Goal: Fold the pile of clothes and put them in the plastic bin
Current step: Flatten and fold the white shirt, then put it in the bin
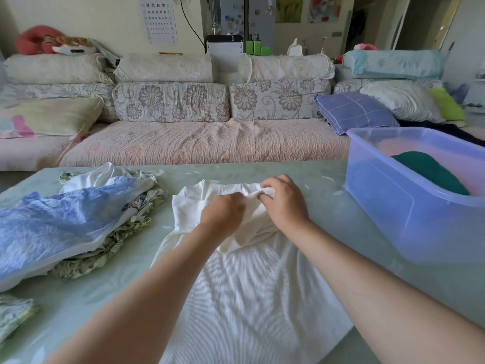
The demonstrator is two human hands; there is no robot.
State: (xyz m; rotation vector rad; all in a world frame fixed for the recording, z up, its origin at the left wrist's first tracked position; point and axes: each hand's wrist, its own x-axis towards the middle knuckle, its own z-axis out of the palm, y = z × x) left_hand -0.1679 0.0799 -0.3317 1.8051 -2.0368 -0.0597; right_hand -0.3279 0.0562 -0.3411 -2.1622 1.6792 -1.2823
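On the tabletop, the left hand and right hand, close together, each pinch the far end of a white garment spread between the clothes pile and the plastic bin holding a green item.

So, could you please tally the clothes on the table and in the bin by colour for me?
White: 2 (white top, white garment in pile)
Blue: 1 (blue garment)
Green floral: 2 (floral garment in pile, floral piece at left edge)
Dark green: 1 (dark green garment in plastic bin)
Total: 6
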